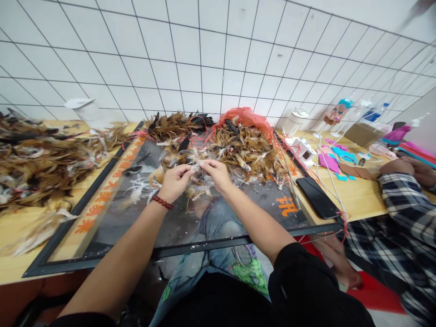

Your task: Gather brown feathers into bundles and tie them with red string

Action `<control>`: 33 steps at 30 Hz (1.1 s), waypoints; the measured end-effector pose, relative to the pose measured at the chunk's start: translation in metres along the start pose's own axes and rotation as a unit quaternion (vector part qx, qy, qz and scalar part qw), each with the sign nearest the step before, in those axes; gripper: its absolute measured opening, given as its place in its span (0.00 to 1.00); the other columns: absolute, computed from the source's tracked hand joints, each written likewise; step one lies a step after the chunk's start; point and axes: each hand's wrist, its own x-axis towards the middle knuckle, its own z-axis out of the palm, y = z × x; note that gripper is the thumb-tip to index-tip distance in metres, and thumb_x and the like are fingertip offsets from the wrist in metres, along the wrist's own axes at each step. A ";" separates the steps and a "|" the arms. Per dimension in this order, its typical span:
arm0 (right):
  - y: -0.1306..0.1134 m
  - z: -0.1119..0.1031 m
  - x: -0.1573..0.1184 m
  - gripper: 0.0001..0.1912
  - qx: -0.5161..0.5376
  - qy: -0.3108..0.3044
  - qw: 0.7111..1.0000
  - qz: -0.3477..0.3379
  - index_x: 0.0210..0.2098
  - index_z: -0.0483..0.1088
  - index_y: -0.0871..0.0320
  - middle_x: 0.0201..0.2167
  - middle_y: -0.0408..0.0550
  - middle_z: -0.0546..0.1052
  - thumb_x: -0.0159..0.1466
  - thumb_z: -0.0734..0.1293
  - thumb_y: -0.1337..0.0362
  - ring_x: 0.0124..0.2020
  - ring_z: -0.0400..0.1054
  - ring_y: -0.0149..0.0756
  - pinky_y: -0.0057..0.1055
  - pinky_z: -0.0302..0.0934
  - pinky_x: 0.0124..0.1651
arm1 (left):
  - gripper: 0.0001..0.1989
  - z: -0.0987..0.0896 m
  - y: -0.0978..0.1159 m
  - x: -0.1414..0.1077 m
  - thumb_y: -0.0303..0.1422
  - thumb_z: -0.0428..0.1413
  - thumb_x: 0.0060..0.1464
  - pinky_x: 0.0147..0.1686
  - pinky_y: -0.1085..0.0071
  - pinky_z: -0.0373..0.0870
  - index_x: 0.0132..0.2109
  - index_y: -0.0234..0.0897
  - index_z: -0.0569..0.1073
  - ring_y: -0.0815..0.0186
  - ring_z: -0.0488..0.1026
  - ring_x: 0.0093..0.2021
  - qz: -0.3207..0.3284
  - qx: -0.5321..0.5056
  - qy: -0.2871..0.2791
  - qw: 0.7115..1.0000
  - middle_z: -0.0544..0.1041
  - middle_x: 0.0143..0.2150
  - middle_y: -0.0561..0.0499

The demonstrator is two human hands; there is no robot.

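Note:
My left hand and my right hand meet over the framed glass panel, fingertips pinched close together. Between them is a small bundle of brown and whitish feathers, gripped near its pale quill ends by both hands. Just behind lies a heap of brown feathers, partly in a red plastic bag. Loose white feather strands rest on the glass beside my left hand. A dark red bead bracelet circles my left wrist.
More feathers pile up on the left of the wooden table. A black phone, a white power adapter, cables and a white cup stand on the right. Someone in a plaid shirt sits there near coloured scraps.

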 end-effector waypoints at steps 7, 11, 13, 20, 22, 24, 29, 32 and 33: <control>-0.004 0.003 -0.002 0.16 0.042 -0.008 0.999 0.013 0.28 0.77 0.58 0.20 0.38 0.72 0.44 0.77 0.55 0.22 0.59 0.25 0.26 0.56 0.29 | 0.09 0.001 0.002 -0.002 0.37 0.60 0.46 0.19 0.74 0.57 0.30 0.36 0.79 0.71 0.60 0.17 -0.029 -0.036 -0.015 0.999 0.75 0.20 0.52; -0.002 0.000 0.000 0.15 0.026 -0.004 1.000 -0.009 0.27 0.75 0.58 0.20 0.37 0.71 0.47 0.75 0.55 0.22 0.59 0.25 0.25 0.56 0.29 | 0.10 0.000 -0.003 0.002 0.38 0.60 0.46 0.18 0.74 0.55 0.31 0.35 0.79 0.72 0.60 0.17 -0.068 -0.074 0.041 0.994 0.75 0.20 0.51; 0.001 -0.003 0.002 0.14 -0.010 0.020 0.999 -0.030 0.27 0.74 0.58 0.20 0.37 0.70 0.50 0.74 0.54 0.23 0.59 0.26 0.26 0.57 0.31 | 0.10 -0.002 -0.006 0.006 0.37 0.60 0.47 0.19 0.75 0.56 0.32 0.35 0.79 0.71 0.62 0.18 -0.096 -0.088 0.119 0.984 0.75 0.21 0.51; 0.001 -0.005 0.001 0.06 -0.227 -0.031 0.963 -0.145 0.27 0.75 0.57 0.27 0.42 0.76 0.58 0.70 0.62 0.32 0.68 0.32 0.29 0.61 0.42 | 0.11 -0.006 -0.007 0.005 0.39 0.60 0.47 0.22 0.74 0.59 0.32 0.35 0.81 0.70 0.65 0.22 -0.067 -0.030 0.134 0.988 0.75 0.22 0.52; -0.002 -0.003 -0.003 0.05 -0.263 -0.053 0.946 -0.181 0.28 0.76 0.57 0.29 0.44 0.77 0.59 0.70 0.64 0.34 0.69 0.33 0.29 0.62 0.43 | 0.11 -0.003 -0.005 0.003 0.39 0.62 0.45 0.24 0.74 0.61 0.30 0.35 0.80 0.69 0.66 0.23 -0.070 -0.040 0.109 0.991 0.76 0.23 0.52; -0.006 0.000 -0.007 0.04 -0.284 -0.058 0.936 -0.199 0.28 0.77 0.56 0.30 0.44 0.77 0.60 0.70 0.65 0.35 0.69 0.33 0.29 0.62 0.43 | 0.10 0.000 -0.001 0.002 0.39 0.64 0.42 0.27 0.73 0.64 0.28 0.35 0.79 0.68 0.68 0.25 -0.077 -0.051 0.104 0.990 0.77 0.24 0.51; -0.010 0.002 -0.012 0.05 -0.255 -0.035 0.942 -0.216 0.30 0.79 0.54 0.33 0.45 0.77 0.61 0.69 0.63 0.37 0.70 0.34 0.30 0.63 0.45 | 0.13 0.002 0.004 0.001 0.41 0.68 0.37 0.29 0.72 0.67 0.26 0.36 0.79 0.67 0.69 0.26 -0.106 -0.097 0.076 0.987 0.78 0.24 0.50; -0.010 0.003 -0.012 0.04 -0.230 -0.031 0.953 -0.196 0.30 0.79 0.52 0.34 0.45 0.76 0.60 0.71 0.62 0.37 0.70 0.34 0.31 0.64 0.45 | 0.15 0.002 0.003 0.002 0.43 0.69 0.34 0.32 0.70 0.68 0.25 0.36 0.79 0.65 0.71 0.28 -0.108 -0.133 0.058 0.983 0.79 0.26 0.49; -0.009 0.003 -0.012 0.04 -0.216 -0.031 0.959 -0.182 0.30 0.79 0.52 0.34 0.45 0.76 0.59 0.71 0.61 0.37 0.70 0.34 0.31 0.64 0.44 | 0.16 0.001 0.003 0.002 0.43 0.70 0.33 0.32 0.70 0.68 0.25 0.35 0.79 0.65 0.71 0.29 -0.111 -0.149 0.049 0.981 0.79 0.26 0.48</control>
